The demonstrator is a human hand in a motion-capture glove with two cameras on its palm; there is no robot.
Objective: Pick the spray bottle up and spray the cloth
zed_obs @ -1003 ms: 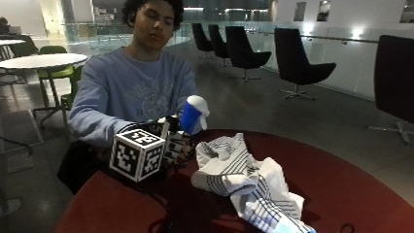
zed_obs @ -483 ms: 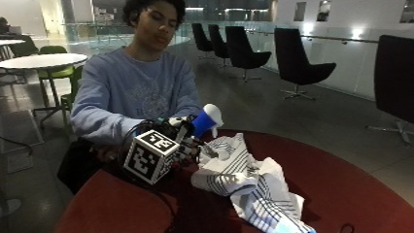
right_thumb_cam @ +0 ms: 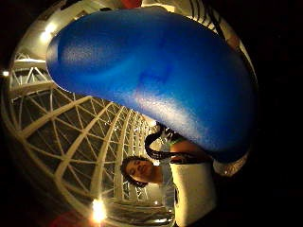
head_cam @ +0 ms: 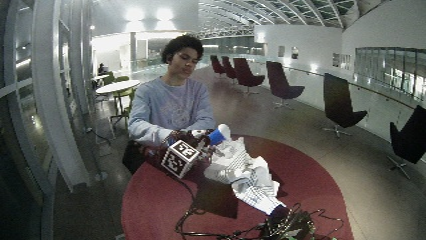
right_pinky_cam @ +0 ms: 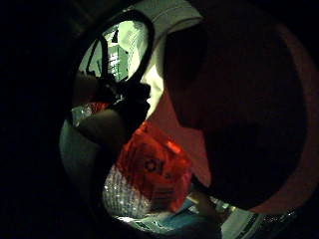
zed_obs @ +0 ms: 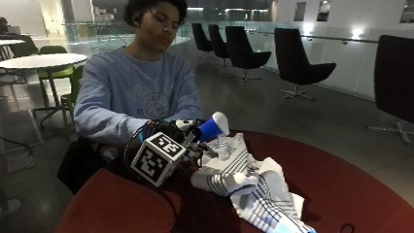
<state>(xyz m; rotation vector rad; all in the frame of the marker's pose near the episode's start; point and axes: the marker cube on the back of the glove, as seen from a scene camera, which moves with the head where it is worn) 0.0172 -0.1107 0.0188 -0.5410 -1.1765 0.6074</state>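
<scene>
Gloved right hand (zed_obs: 176,132) curled round spray bottle (zed_obs: 212,127), tilted over striped cloth (zed_obs: 249,182) – palm view adds orange label (right_pinky_cam: 152,169)

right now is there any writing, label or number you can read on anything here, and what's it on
No text reads clearly.
Spray bottle: its orange label carries a round symbol and small print, too blurred to read.
Striped cloth: lines only, no words.
The right hand grips the bottle.

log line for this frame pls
phase: aiming spray | right hand: holds spray bottle | bottle: tilted, head toward cloth | cloth: crumpled on red table | spray: none visible
</scene>
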